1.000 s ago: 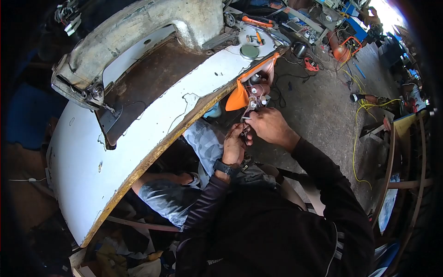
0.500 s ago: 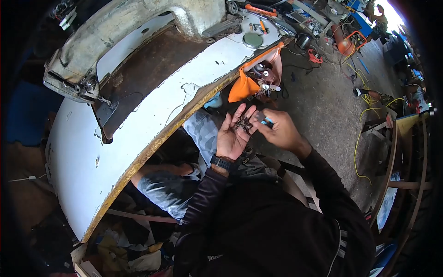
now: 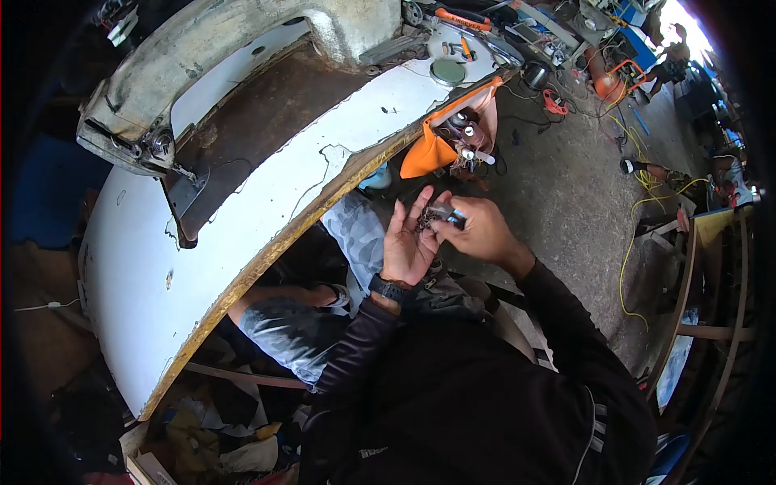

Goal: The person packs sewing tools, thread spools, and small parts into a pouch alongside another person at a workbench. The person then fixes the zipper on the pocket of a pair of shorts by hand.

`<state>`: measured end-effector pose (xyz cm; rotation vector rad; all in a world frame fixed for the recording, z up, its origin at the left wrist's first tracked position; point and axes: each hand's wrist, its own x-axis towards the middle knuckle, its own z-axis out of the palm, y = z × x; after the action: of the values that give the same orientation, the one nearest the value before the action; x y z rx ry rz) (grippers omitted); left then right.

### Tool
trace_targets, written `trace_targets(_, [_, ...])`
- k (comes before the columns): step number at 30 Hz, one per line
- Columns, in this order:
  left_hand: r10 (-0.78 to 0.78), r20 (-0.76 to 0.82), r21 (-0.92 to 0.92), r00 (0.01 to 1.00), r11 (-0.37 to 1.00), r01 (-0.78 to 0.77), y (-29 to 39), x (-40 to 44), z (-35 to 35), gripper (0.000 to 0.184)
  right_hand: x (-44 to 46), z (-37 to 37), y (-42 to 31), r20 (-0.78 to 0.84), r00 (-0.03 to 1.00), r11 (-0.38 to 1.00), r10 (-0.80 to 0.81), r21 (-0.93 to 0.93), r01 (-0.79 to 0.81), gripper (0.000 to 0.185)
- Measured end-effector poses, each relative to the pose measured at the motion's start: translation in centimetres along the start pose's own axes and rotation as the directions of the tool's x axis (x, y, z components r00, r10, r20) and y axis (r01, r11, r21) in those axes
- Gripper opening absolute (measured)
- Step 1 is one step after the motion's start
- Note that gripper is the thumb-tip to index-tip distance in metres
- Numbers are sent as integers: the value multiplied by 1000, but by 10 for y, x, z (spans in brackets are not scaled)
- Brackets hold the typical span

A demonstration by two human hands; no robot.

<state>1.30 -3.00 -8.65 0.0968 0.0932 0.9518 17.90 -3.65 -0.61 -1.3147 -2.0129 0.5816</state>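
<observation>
My left hand (image 3: 406,246) is palm up with its fingers spread, and a small tangle of dark thread-like bits (image 3: 426,220) lies on it. Over that palm, my right hand (image 3: 482,230) is closed round a small object with a light blue part (image 3: 458,217); its exact kind I cannot make out. Just beyond both hands, an orange cloth pouch (image 3: 427,153) hangs at the table's edge with several thread spools (image 3: 470,131) in it.
The white table (image 3: 137,323) with its worn wooden edge carries an old sewing machine (image 3: 218,48), a round green lid (image 3: 447,72) and orange-handled scissors (image 3: 462,19). Yellow cable (image 3: 622,275) lies on the floor at right. Another person (image 3: 675,61) is at the far back.
My left hand has opened from its grip near the spools and turned palm up. My right hand has drawn back from the pouch and come over the left palm with the small object.
</observation>
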Motion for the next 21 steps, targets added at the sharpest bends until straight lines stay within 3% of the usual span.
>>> trace_targets(3, [-4, -33, 79, 999, 997, 7, -3, -2, 13, 67, -2, 16, 15, -4, 986, 957, -166, -242, 160, 25])
trace_targets(4, [4, -40, 101, 999, 995, 0, -4, -1, 11, 66, -4, 12, 15, 28, 988, 955, -150, -255, 152, 23])
trace_targets(5, [19, -45, 122, 999, 992, -13, -3, 0, 9, 66, -3, 8, 14, 28, 999, 999, -22, -44, 23, 21])
trace_targets(7, [30, -12, 117, 999, 993, -28, -3, 4, -8, 65, -1, -2, 3, 123, 968, 896, 220, 366, -250, 16])
trace_targets(8, [35, 2, 115, 999, 993, -35, -3, 4, -17, 64, 1, -8, 1, 178, 959, 893, 221, 358, -272, 10])
trace_targets(11, [40, -33, 158, 999, 987, -35, -1, 1, -7, 58, 2, -4, 5, 230, 925, 676, 302, 633, -378, 11])
trace_targets(14, [76, -128, 207, 989, 977, -48, -8, 1, -11, 46, 0, -9, 17, 209, 925, 806, 317, 455, -379, 12])
trace_targets(17, [75, -86, 368, 993, 929, -38, -7, -1, -12, 38, -4, -3, 31, 175, 926, 806, 333, 458, -376, 15])
trace_targets(21, [80, -114, 338, 990, 940, -37, -4, -3, -14, 36, 0, -8, 24, 230, 899, 792, 373, 425, -438, 19])
